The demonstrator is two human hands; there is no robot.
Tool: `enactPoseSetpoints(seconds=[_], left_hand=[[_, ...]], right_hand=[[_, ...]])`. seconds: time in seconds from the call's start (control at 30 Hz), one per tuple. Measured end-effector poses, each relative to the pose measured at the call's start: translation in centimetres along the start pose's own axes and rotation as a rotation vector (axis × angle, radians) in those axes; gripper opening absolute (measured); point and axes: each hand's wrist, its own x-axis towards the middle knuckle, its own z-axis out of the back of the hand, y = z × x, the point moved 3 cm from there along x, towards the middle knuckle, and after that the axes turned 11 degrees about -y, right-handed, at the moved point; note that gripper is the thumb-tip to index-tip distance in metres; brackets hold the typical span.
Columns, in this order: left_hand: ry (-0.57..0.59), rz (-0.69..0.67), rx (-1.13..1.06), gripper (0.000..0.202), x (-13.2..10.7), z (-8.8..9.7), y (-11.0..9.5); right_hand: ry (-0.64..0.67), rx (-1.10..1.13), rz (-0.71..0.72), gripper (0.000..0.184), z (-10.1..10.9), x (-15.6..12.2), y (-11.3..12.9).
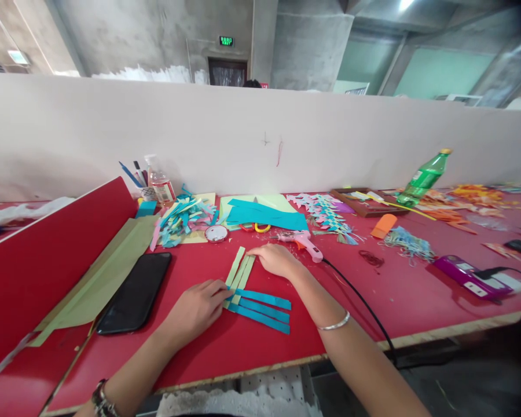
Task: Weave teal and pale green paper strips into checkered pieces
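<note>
On the red table [373,301] lies a weave of light green paper strips [242,267] crossed with blue paper strips [264,308]. My left hand [195,310] presses its fingers on the near left end of the weave, where green and blue meet. My right hand [274,259] rests on the far end of the green strips, fingers curled down on them. Neither hand lifts the strips; both pin them flat against the table.
A black phone [135,292] and olive paper [104,272] lie left, beside a red board [47,255]. Behind are a strip pile [183,220], tape roll [216,233], blue sheet [269,215], pink glue gun [304,242] with cable, green bottle [423,176], purple device [464,272].
</note>
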Motion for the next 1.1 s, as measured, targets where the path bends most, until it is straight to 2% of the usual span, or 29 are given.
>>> enactPoseSetpoints(seconds=[0.13,0.23,0.3,0.37,0.47,0.63,0.83,0.93,1.1], left_hand=[[0.004,0.038,-0.065,0.029,0.1,0.1,0.0],[-0.043,0.202,-0.096,0.029,0.3,0.1,0.2],[-0.089,0.333,-0.039,0.042,0.4,0.1,0.3],[-0.095,0.391,0.031,0.051,0.6,0.0,0.3],[-0.041,0.402,0.04,0.047,0.9,-0.1,0.1],[0.009,0.449,-0.071,0.039,1.3,-0.3,-0.1],[0.079,0.542,-0.16,0.064,1.8,-0.6,-0.1],[0.093,0.542,-0.193,0.067,2.0,-0.5,-0.1],[0.047,0.529,-0.255,0.067,1.8,-0.4,0.2]], right_hand=[[-0.006,-0.005,-0.007,0.042,-0.1,0.0,0.3],[-0.002,-0.016,-0.018,0.04,-0.1,-0.1,0.4],[-0.004,-0.027,-0.018,0.04,-0.1,-0.2,0.6],[-0.008,-0.043,-0.013,0.04,-0.1,-0.2,0.7],[-0.045,-0.071,-0.002,0.04,0.0,-0.2,0.9],[-0.126,-0.076,-0.021,0.04,0.4,-0.1,1.0],[-0.185,-0.019,-0.036,0.036,0.6,-0.1,1.1],[-0.231,0.008,-0.013,0.034,0.6,-0.1,1.2],[-0.279,0.042,0.0,0.032,0.8,-0.1,1.2]])
